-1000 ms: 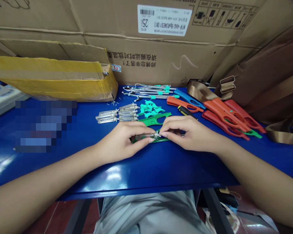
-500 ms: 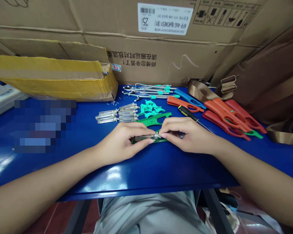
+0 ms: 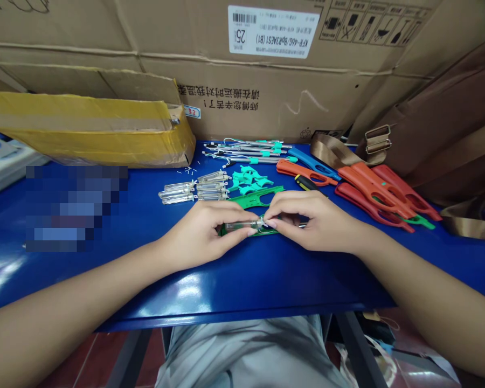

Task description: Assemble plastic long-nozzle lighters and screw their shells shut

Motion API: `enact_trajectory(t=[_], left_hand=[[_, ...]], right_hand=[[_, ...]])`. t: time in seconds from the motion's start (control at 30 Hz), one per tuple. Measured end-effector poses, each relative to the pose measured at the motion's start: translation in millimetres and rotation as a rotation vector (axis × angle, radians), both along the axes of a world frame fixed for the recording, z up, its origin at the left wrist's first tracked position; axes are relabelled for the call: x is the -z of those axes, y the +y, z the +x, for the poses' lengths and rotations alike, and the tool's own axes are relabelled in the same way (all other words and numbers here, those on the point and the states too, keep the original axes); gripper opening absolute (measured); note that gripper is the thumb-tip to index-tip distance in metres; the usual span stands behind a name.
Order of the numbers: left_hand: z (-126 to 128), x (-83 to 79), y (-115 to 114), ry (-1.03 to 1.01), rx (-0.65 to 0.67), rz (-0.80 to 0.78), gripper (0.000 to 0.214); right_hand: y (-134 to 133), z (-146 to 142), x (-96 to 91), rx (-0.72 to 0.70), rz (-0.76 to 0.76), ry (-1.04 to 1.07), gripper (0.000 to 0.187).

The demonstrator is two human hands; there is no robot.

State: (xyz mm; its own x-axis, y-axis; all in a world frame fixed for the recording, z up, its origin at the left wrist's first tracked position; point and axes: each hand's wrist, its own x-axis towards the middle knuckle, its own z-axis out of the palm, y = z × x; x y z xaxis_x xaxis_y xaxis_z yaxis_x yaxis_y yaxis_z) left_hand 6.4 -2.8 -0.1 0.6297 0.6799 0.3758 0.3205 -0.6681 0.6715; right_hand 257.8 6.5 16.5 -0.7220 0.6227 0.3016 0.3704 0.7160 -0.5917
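My left hand point(image 3: 210, 229) closes its thumb and fingers around a clear lighter fuel tank point(image 3: 240, 225), which lies lengthwise over a green lighter handle half point(image 3: 267, 233). Thumb and fingertips of my right hand point(image 3: 303, 221) are pinched at the tank's valve end, where a thin white wire shows; what exactly they grip is too small to tell. A metal tube end point(image 3: 302, 225) shows under the right palm. Just behind the hands lies another green handle half point(image 3: 258, 197). Beyond it are several clear fuel tanks point(image 3: 212, 189) and a pile of teal triggers point(image 3: 248, 179).
Metal lighter tubes with wires point(image 3: 250, 153) lie at the back. On the right are a screwdriver point(image 3: 305, 183), a blue shell point(image 3: 313, 163) and orange and red handle shells point(image 3: 378, 186). A yellow-taped carton point(image 3: 105, 143) stands back left before a big cardboard box point(image 3: 299, 91).
Both hands stay at the handle half. My right hand has shifted slightly, covering more of the screwdriver, and the fuel tank has tilted a little.
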Motion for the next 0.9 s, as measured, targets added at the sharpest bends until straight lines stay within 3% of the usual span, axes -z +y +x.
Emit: enact_trajectory(t=[0.6, 0.9], left_hand=[[-0.2, 0.3, -0.4, 0.002, 0.006, 0.000, 0.023], [0.4, -0.6, -0.9, 0.001, 0.032, 0.000, 0.024]], right_hand=[[0.8, -0.3, 2.7, -0.053, 0.093, -0.001, 0.012], [-1.4, -0.7, 0.7, -0.050, 0.055, -0.036, 0.013]])
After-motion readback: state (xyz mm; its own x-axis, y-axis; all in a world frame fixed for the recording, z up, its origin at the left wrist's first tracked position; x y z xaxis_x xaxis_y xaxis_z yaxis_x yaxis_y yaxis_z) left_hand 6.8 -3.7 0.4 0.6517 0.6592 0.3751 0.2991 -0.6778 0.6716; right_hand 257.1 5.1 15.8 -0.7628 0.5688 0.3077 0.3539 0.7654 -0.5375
